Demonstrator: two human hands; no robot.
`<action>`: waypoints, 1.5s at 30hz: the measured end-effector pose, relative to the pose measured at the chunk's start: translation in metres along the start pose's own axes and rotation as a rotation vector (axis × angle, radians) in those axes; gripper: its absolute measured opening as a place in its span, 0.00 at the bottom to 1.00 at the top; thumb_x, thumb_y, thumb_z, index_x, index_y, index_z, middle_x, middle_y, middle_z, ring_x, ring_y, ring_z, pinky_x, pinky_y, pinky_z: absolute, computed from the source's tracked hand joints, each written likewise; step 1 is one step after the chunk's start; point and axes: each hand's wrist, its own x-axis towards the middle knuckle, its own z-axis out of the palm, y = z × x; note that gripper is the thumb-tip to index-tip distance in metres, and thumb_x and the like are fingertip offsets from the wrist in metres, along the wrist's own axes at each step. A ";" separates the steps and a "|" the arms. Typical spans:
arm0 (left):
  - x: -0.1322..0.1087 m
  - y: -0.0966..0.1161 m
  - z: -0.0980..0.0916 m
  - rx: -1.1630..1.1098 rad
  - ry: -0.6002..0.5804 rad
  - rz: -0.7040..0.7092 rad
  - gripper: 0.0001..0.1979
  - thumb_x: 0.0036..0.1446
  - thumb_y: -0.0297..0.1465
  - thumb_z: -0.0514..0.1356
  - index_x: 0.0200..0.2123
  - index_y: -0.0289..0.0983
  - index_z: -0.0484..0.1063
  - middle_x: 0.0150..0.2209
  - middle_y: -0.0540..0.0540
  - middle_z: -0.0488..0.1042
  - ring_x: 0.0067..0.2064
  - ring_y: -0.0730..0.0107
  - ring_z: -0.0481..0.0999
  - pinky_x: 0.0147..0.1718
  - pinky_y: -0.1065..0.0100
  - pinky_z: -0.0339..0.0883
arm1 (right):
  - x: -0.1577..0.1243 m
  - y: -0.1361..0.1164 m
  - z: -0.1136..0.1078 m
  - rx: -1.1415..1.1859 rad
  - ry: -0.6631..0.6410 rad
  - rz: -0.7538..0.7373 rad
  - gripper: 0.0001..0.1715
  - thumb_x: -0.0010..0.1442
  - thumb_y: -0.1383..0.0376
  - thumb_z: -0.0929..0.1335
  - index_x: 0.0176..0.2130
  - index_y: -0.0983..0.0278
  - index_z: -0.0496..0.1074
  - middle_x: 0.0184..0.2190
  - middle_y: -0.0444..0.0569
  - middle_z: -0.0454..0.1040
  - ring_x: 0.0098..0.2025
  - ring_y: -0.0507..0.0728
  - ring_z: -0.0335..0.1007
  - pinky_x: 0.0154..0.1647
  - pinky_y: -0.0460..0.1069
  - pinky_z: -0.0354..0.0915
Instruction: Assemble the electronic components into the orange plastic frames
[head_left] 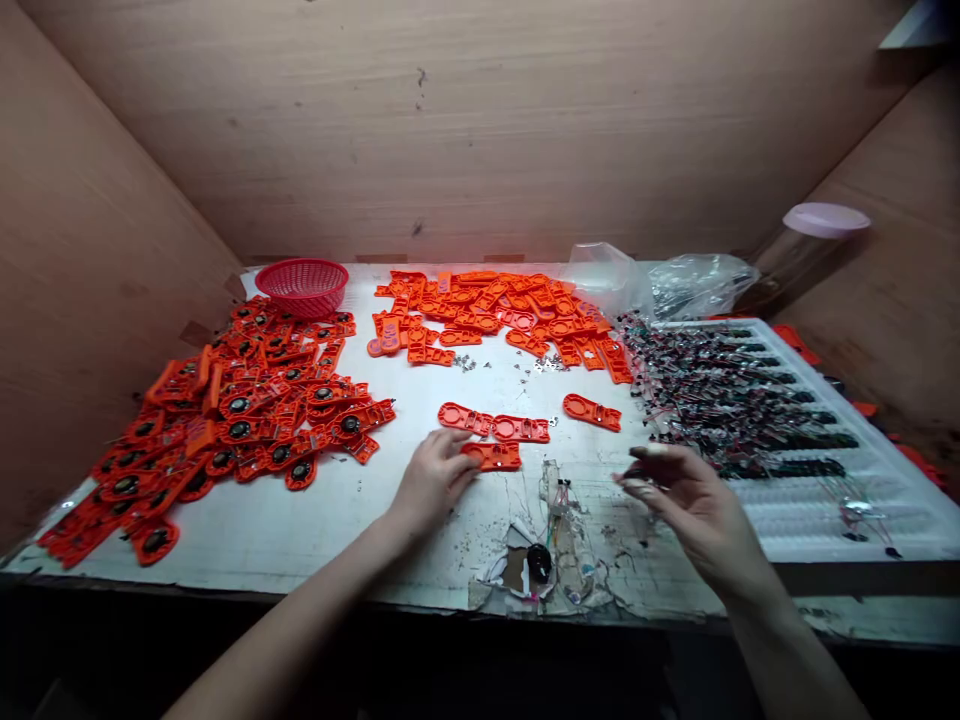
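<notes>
My left hand (429,482) has its fingers closed on the left end of an orange plastic casing half (496,458), which lies flat on the table. Just above it, two more orange casing halves (521,429) lie end to end, and another casing half (592,412) lies to the right. My right hand (694,505) is raised over the table, left of the white tray, its thumb and fingers pinched together. A small dark thing shows at its fingertips, too blurred to name. A round black part with wires (538,563) sits by the front edge between my hands.
Orange casings with round black parts (277,410) are heaped at left by a red basket (302,287). More casings (487,305) and small metal bits (547,364) lie behind. At right, a white tray (885,500) holds wired circuit boards, near plastic bags (697,283) and a jar (806,255).
</notes>
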 end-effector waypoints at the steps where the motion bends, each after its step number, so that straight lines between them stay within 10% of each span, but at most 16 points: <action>1: 0.000 0.003 0.006 -0.018 -0.012 0.020 0.04 0.58 0.28 0.59 0.35 0.38 0.75 0.46 0.40 0.72 0.48 0.59 0.71 0.45 0.56 0.70 | 0.002 -0.001 0.010 -0.051 -0.110 -0.005 0.18 0.51 0.58 0.74 0.40 0.60 0.69 0.37 0.47 0.72 0.36 0.55 0.72 0.34 0.49 0.72; 5: 0.001 0.025 0.028 -0.133 -0.054 0.019 0.07 0.58 0.26 0.58 0.41 0.38 0.71 0.44 0.41 0.74 0.46 0.61 0.73 0.44 0.58 0.70 | 0.013 0.001 0.057 -0.345 -0.392 -0.102 0.06 0.58 0.62 0.68 0.36 0.62 0.67 0.29 0.44 0.69 0.31 0.53 0.66 0.31 0.48 0.66; 12: 0.003 0.020 0.033 -0.434 -0.026 -0.165 0.21 0.54 0.25 0.61 0.51 0.39 0.62 0.45 0.44 0.73 0.45 0.65 0.75 0.45 0.61 0.71 | 0.031 0.018 0.098 -0.634 -0.351 -0.329 0.06 0.54 0.72 0.70 0.31 0.62 0.68 0.32 0.47 0.66 0.39 0.58 0.63 0.38 0.52 0.62; 23: 0.004 0.025 0.029 -0.360 -0.031 -0.105 0.12 0.55 0.26 0.61 0.44 0.40 0.72 0.44 0.44 0.76 0.45 0.62 0.73 0.44 0.59 0.68 | -0.002 0.006 0.061 -0.862 -0.441 -0.343 0.11 0.59 0.58 0.69 0.40 0.61 0.67 0.36 0.50 0.68 0.40 0.60 0.62 0.39 0.54 0.59; 45: 0.037 0.025 0.016 -0.192 -0.316 -0.235 0.05 0.50 0.24 0.63 0.31 0.39 0.77 0.35 0.47 0.77 0.38 0.64 0.74 0.37 0.65 0.68 | 0.000 0.020 0.056 -0.690 -0.337 -0.268 0.06 0.59 0.69 0.65 0.39 0.61 0.64 0.38 0.49 0.62 0.40 0.58 0.62 0.39 0.52 0.64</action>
